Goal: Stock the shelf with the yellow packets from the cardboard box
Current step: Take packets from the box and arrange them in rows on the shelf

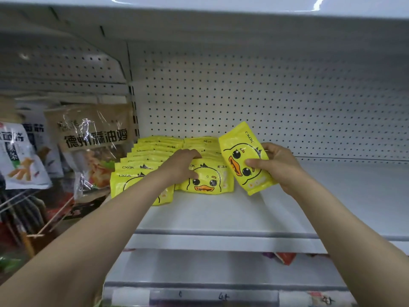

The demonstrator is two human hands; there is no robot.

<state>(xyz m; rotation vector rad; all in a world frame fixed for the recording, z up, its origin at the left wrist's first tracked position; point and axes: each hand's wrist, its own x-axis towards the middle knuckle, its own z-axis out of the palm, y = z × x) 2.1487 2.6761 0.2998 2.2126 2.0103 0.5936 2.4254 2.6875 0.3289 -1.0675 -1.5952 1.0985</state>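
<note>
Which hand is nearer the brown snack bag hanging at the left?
Left. The left hand rests on the shelved yellow packets, right of the brown snack bag; the right hand is farther right.

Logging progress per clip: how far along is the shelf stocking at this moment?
Partly done. Two rows of yellow packets already lie overlapped at the left of the shelf. The left hand rests on the second row, while the right hand holds one more packet, tilted, beside it. The shelf's right side is bare; the cardboard box is out of view.
</note>
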